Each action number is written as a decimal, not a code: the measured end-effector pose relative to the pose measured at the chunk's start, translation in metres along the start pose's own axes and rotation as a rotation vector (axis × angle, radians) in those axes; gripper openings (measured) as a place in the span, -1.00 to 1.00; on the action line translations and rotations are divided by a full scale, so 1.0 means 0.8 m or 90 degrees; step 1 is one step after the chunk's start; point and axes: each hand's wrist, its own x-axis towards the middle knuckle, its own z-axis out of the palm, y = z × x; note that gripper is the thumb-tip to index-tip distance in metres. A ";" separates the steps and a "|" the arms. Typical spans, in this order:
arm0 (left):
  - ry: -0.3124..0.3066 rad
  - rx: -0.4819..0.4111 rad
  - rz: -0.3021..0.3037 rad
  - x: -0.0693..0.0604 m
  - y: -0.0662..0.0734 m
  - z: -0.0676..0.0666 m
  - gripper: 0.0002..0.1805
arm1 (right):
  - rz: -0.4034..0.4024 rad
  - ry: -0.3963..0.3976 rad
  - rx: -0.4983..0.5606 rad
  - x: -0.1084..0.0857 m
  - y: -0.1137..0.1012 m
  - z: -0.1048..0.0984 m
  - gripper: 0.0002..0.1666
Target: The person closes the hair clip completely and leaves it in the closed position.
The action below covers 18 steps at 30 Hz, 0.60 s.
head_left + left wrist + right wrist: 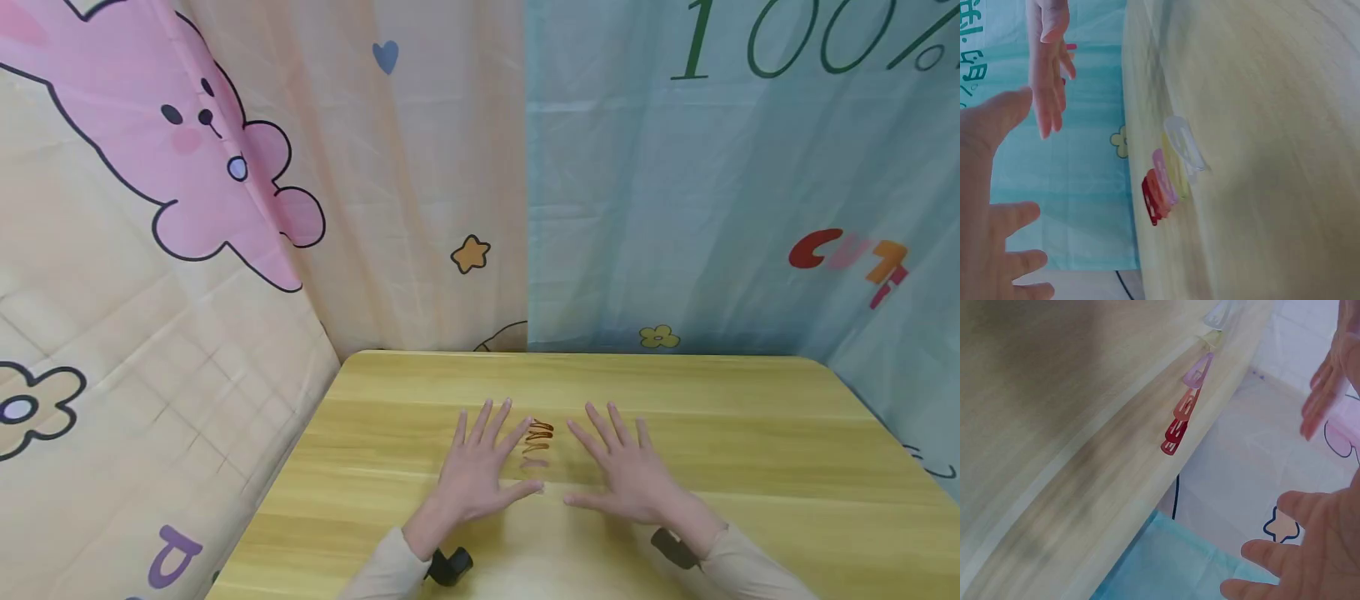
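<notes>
Several snap hair clips lie in an overlapping row on the table between my hands. In the right wrist view I make out a white clip [1217, 315], a yellow clip [1212, 340], a purple clip [1195, 375], a coral clip [1185, 405] and dark red clips [1175, 430]. My left hand [474, 477] is spread palm down above the table, left of the row, its fingertips seeming close to the clips in the head view. Opposite it, my right hand [633, 479] is spread in the same way. Neither hand holds anything.
The wooden table [375, 467] has rounded far corners. A cream curtain [420, 167] and a blue curtain [637, 183] hang behind it, with printed cloth on both sides. Black devices sit at my left wrist [450, 567] and right wrist [673, 548].
</notes>
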 end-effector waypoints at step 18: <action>-0.023 -0.198 -0.108 -0.004 -0.012 0.037 -0.51 | 0.082 -0.044 0.219 0.004 0.011 0.009 -0.09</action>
